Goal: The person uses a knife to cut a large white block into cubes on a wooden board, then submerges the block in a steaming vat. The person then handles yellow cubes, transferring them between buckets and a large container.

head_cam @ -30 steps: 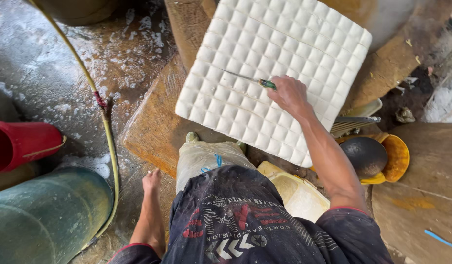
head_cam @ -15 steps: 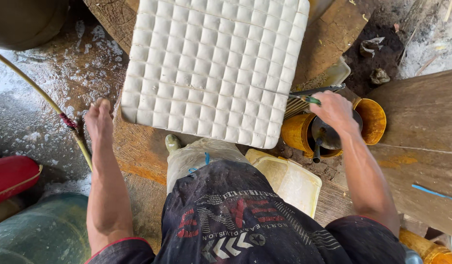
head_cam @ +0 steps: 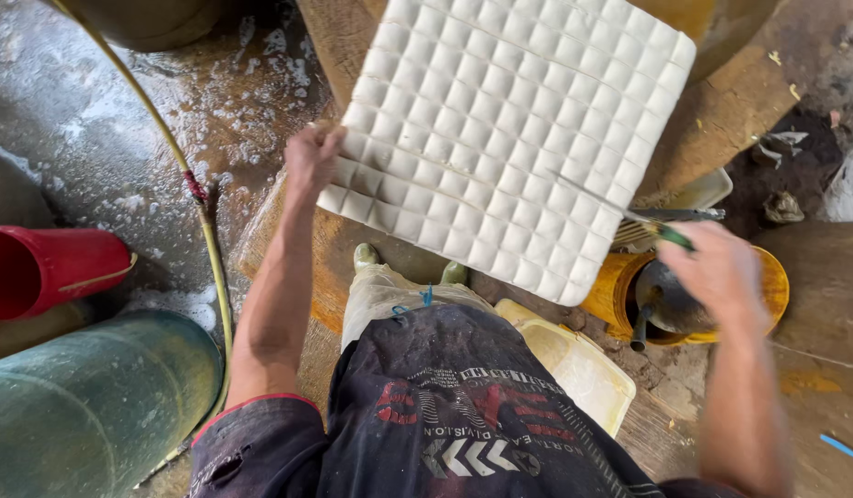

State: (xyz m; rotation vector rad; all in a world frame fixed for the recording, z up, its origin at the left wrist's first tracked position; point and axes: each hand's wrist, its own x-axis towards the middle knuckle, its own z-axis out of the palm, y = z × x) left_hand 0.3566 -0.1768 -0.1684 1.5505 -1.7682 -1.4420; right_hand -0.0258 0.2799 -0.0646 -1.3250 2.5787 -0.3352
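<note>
A large white slab (head_cam: 509, 129), scored into a grid of small squares, lies flat on a wet wooden counter (head_cam: 731, 120) straight ahead of the person, one corner pointing back toward their knees. It looks soft and wet, like a pressed curd block already cut into cubes, though its material cannot be told for certain.

The left hand (head_cam: 314, 157) is closed loosely over the slab's left edge, fingers curled on the outer row of cubes. The right hand (head_cam: 717, 272) is closed around the green handle of a thin knife (head_cam: 620, 210), whose blade slants up over the slab's lower right edge; the hand is blurred, so whether the tip touches the surface cannot be told.

Just beneath the right hand sits a yellow bucket (head_cam: 772, 286) with a dark ladle (head_cam: 662, 309) resting in it, and a pale yellow tray (head_cam: 574, 364) lies near the person's apron. To the left, a yellow hose (head_cam: 182, 166) runs across the wet floor (head_cam: 85, 120), past a red bucket (head_cam: 48, 267) and a green barrel (head_cam: 85, 397).

Risks, as a judgement: the left hand pressing on the edge row could crush or split off cubes; the blade entering at a slant could cut across the scored lines; and the wet counter could let the whole slab slide when pushed from 1 side.
</note>
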